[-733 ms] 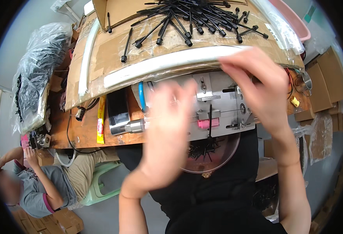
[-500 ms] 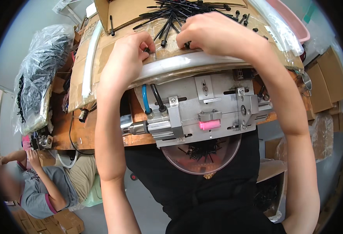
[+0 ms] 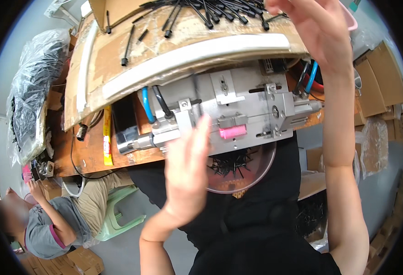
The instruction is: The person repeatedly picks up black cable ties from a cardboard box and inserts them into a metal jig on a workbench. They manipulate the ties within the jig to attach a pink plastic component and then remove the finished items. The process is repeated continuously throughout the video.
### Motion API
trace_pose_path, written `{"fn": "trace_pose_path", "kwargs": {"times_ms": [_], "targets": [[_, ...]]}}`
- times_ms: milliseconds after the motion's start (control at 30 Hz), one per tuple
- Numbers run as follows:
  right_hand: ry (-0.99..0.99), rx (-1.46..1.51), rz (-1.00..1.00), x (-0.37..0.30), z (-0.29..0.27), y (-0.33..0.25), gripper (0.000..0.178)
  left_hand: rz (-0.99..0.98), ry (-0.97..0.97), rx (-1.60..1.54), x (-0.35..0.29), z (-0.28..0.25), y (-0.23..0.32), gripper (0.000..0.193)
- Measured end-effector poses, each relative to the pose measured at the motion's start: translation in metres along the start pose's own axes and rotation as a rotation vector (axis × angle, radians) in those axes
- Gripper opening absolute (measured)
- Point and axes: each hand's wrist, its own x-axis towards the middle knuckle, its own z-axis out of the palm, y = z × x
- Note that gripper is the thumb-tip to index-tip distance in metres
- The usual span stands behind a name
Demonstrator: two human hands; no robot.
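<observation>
Right hand (image 3: 318, 27) hangs spread, empty, over the black pins (image 3: 210, 13), which fan out in all directions. Left hand (image 3: 187, 174), fingers together, hovers before the metal fixture (image 3: 238, 114).

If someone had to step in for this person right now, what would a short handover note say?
Left hand: empty, fingers loose, raised in front of the metal fixture, touching nothing.
Right hand: up at the pile of black pin-like parts on the taped cardboard tray; whether it holds one cannot be told.
A clear round dish below the fixture holds more black parts, apparently finished ones.
The fixture's slot by the pink block looks empty.
Left, probably: many loose parts remain on the tray; likely place the next one in the fixture.
</observation>
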Motion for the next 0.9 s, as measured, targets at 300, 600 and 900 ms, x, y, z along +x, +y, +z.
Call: {"fn": "trace_pose_path", "kwargs": {"times_ms": [300, 600, 900], "targets": [[0.092, -0.018, 0.002, -0.075, 0.01, -0.034, 0.026, -0.069, -0.354, 0.247, -0.03, 0.044, 0.041, 0.072], [0.124, -0.611, -0.034, -0.129, 0.059, -0.033, 0.036, -0.093, -0.431, 0.226, -0.025, 0.04, 0.041, 0.073], [-0.124, -0.861, 0.204, -0.206, 0.107, 0.016, 0.065, -0.213, -0.418, 0.006, -0.032, 0.007, 0.046, 0.079]]}}
